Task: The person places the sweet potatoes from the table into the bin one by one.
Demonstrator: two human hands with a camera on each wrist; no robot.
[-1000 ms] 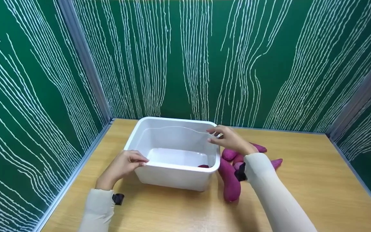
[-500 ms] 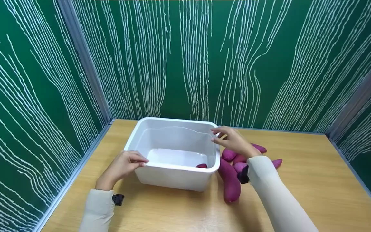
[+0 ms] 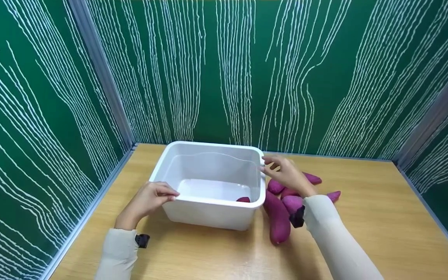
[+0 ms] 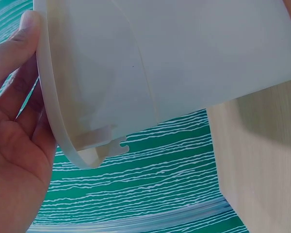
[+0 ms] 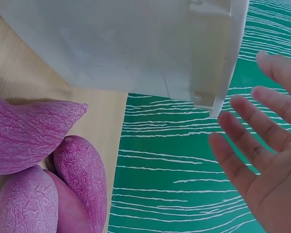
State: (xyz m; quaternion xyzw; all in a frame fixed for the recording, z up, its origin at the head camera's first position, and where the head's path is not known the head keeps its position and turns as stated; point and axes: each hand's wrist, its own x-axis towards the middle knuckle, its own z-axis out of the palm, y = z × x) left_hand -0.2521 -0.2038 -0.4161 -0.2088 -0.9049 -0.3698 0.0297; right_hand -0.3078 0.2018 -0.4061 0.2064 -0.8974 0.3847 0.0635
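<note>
A white plastic bin [image 3: 210, 215] stands upright on the table. My left hand [image 3: 150, 199] holds its front rim near the left corner, and in the left wrist view the fingertips pass behind the rim [image 4: 48, 92]. My right hand [image 3: 286, 175] is at the bin's right rim with fingers apart and slightly bent, holding nothing; the right wrist view shows a small gap to the rim. Inside the bin, a dark red end [image 3: 243, 199] of something shows, mostly hidden by the front wall. Several purple sweet potatoes [image 3: 278, 222] lie beside the bin on the right, partly under my right forearm.
The wooden table [image 3: 383, 217] extends to the right and front. Green walls with white wavy lines [image 3: 231, 77] enclose it at the back and sides, with grey metal posts [image 3: 103, 77] in the corners.
My right hand has drawn back to the right, from over the bin's inside to its right rim. More of the dark red end shows inside. The left hand has stayed put.
</note>
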